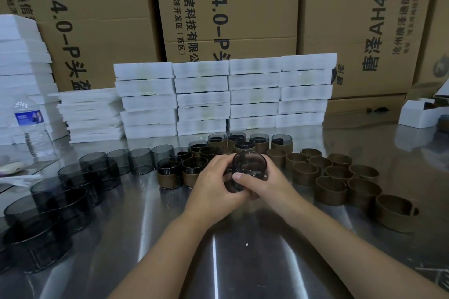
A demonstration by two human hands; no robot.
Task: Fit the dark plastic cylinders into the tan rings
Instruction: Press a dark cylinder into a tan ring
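Observation:
Both my hands hold one dark see-through cylinder (249, 164) just above the middle of the steel table. My left hand (213, 184) grips its left side and my right hand (264, 185) curls round its right and front. Whether a tan ring sits round it is hidden by my fingers. Several loose dark cylinders (73, 189) stand in rows at the left. Several empty tan rings (330, 189) lie at the right. Behind my hands stand several fitted pairs (170, 173), dark cylinders seated in tan rings.
Stacks of white foam trays (226, 97) line the back of the steel table (243, 262), with printed cardboard cartons (230, 7) behind them. A water bottle (30, 124) stands at the far left. A small white box (420, 114) is at the far right.

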